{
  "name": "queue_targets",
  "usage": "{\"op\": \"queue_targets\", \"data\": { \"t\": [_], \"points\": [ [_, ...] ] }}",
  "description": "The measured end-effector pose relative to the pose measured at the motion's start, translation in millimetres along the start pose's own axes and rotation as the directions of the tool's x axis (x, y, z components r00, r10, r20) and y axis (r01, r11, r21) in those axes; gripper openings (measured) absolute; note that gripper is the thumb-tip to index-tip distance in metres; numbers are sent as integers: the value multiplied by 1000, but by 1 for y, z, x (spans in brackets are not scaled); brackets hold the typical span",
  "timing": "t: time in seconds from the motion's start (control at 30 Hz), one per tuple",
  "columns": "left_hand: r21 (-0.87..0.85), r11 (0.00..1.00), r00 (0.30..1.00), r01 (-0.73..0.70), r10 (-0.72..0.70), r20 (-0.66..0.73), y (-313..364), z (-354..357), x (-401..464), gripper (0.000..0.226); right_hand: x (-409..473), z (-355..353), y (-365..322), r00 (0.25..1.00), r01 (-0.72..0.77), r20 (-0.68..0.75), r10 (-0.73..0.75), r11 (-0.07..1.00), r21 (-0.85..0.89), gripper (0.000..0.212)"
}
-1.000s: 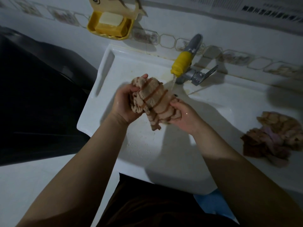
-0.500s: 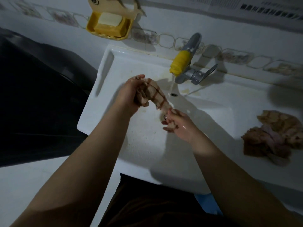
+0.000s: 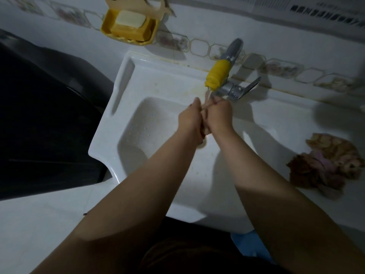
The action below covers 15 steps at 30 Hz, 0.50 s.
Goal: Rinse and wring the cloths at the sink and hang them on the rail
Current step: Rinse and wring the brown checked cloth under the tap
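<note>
Nearest, two bare forearms reach over the white ceramic sink (image 3: 110, 135). The left hand (image 3: 189, 120) and right hand (image 3: 218, 117) are pressed side by side under the tap, fingers curled; only a sliver of something brownish shows between the palms (image 3: 203, 130) — whether they grip a cloth cannot be told. The heap of brown and pink crumpled cloths (image 3: 325, 165) lies on the counter to the right, well apart. Beyond, the yellow rubber spout sleeve (image 3: 217, 75) runs water. Risk: splash over the rim — or a small cloth slipping onto the drain.
</note>
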<state>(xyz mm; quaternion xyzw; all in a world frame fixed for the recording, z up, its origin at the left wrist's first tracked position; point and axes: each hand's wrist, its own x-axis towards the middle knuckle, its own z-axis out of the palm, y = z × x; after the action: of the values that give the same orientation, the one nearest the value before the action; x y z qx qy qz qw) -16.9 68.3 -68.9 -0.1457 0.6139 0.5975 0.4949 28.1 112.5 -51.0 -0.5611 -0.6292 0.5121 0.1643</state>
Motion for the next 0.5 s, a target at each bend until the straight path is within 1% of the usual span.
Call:
{"op": "queue_targets", "data": {
  "t": [0.03,0.07,0.1,0.13,0.17,0.2,0.23,0.27,0.3,0.33,0.37,0.4,0.43,0.47,0.5],
  "points": [
    [-10,1000,1000,-10,10,-2,5,2,-5,41,3,1,3,1000,-22,-4,22,997,75,40],
    [-1,1000,999,-21,21,-34,10,2,-7,40,0,4,2,999,-27,27,25,996,88,38],
    [-3,1000,1000,-2,2,-20,13,1,-7,42,-7,6,3,998,-6,68,4,1000,29,38],
    [-21,999,998,37,-39,-53,20,-1,-11,43,-14,9,2,995,23,97,-20,999,-31,38],
    [-77,997,998,33,-37,-48,21,-3,-12,44,-16,10,3,996,42,84,-38,998,-53,39],
    [-12,1000,1000,8,-8,9,21,-1,-13,43,-12,9,2,998,32,52,-30,998,-47,41],
    [91,996,999,-3,-2,54,18,2,-14,43,-7,5,0,1000,0,19,0,1000,16,42],
    [235,972,998,-31,18,58,16,6,-17,41,0,2,-3,999,-33,-6,34,997,73,41],
    [505,852,990,-140,111,86,17,8,-17,38,3,3,-3,999,-39,-29,42,996,83,39],
    [789,556,961,-262,224,161,21,8,-16,38,0,5,-8,999,-22,-34,24,997,68,39],
    [906,267,915,-328,327,235,27,2,-10,43,-9,8,-11,1000,9,-22,-8,999,38,41],
    [946,84,889,-313,376,261,33,-2,-2,52,-18,12,-13,999,50,5,-50,999,-20,41],
    [957,67,890,-281,390,234,38,-5,3,59,-25,15,-13,996,89,17,-87,992,-85,39],
    [940,151,901,-306,366,234,36,-8,1,61,-29,15,-14,993,119,4,-119,981,-151,39],
    [853,415,933,-316,301,199,29,-8,-1,59,-27,12,-16,990,130,-20,-137,970,-203,39]
  ]
}}
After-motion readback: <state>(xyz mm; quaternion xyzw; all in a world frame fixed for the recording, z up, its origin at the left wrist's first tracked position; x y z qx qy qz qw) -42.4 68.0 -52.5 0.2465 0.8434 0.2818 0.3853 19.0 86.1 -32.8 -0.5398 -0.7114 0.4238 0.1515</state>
